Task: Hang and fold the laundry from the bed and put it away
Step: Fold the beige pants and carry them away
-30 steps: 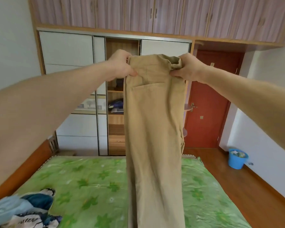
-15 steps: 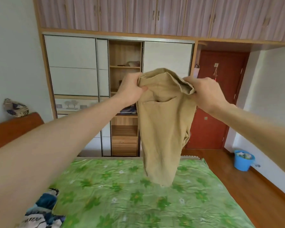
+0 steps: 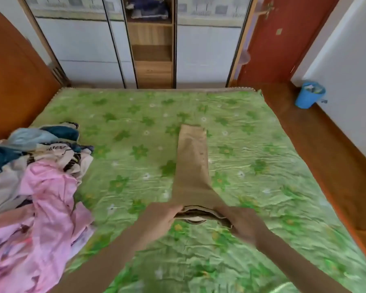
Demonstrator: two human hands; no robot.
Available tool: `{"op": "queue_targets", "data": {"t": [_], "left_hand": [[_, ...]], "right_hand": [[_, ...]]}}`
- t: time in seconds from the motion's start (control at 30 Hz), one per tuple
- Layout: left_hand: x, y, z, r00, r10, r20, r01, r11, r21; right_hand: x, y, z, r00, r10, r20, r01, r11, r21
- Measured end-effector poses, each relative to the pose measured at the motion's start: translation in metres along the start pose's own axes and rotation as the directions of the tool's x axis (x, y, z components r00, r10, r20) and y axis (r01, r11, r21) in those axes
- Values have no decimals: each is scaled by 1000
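Tan trousers (image 3: 192,166) lie stretched out on the green flowered bed cover (image 3: 251,149), legs together and pointing away from me toward the wardrobe. My left hand (image 3: 164,216) grips the left end of the waistband, and my right hand (image 3: 244,224) grips the right end. The waistband is held just above the cover near me. A heap of unfolded laundry (image 3: 36,176), pink, white, light blue and dark blue, sits on the left side of the bed.
A wardrobe (image 3: 82,45) with white sliding doors stands past the foot of the bed, its open middle bay (image 3: 151,39) showing wooden shelves. A red door (image 3: 283,34) is at the back right. A blue bin (image 3: 309,95) stands on the wooden floor. A brown headboard (image 3: 13,70) is at left.
I have swung the trousers down from chest height onto the bed, and they now lie flat with the legs laid out. My view has tipped down toward the bed.
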State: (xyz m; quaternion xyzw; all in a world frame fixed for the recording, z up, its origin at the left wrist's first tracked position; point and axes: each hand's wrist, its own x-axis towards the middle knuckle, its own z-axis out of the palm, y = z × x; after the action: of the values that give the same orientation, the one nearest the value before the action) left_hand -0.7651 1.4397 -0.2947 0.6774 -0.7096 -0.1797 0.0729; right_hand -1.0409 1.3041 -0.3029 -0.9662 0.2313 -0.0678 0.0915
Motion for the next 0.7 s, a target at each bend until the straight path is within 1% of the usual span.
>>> {"op": "queue_targets", "data": {"t": [0.07,0.1,0.13,0.23,0.33,0.4,0.43,0.47,0.5,0.53,0.57,0.6,0.63,0.67,0.7], "left_hand": [[-21,6,58,986,-41,164,41,999,5],[-30,8,83,976,-63,209,62,998,11],[-37,9,106,968,-80,239,78,997,16],[-57,10,164,940,-102,327,91,995,49],[-73,8,209,913,-84,400,69,996,50],[-77,4,234,896,-79,437,71,997,35],[-77,2,246,889,-71,453,70,997,18],[-77,-2,259,883,-56,465,64,998,-2],[-76,-6,273,886,-37,461,54,998,-25],[-76,-11,289,900,-14,436,39,998,-50],[-75,-15,307,925,14,380,13,997,-70],[-72,-19,325,951,30,307,-8,997,-73],[-65,-22,340,974,25,227,-10,998,-69],[-55,-24,354,989,-4,149,14,998,-63],[-44,-27,367,995,-56,78,60,996,-58]], "right_hand": [[-32,-8,57,992,36,119,-41,998,44],[-47,-14,80,979,62,192,-72,996,48],[-59,-20,102,966,74,249,-84,996,32],[-93,-38,152,923,59,380,-59,998,-12],[-122,-55,191,899,19,438,-21,1000,0],[-134,-58,214,872,38,488,-73,996,53],[-136,-61,223,865,27,501,-65,996,58],[-140,-61,235,842,2,539,-53,995,80],[-143,-59,248,811,-38,583,-43,991,124],[-146,-58,260,770,-39,637,-90,982,168],[-143,-59,270,730,-29,683,-159,964,212],[-138,-60,280,757,-2,654,-214,944,250],[-129,-61,289,818,58,572,-255,929,270],[-118,-60,301,894,138,425,-282,912,298],[-108,-57,317,944,194,266,-276,907,317]]}}
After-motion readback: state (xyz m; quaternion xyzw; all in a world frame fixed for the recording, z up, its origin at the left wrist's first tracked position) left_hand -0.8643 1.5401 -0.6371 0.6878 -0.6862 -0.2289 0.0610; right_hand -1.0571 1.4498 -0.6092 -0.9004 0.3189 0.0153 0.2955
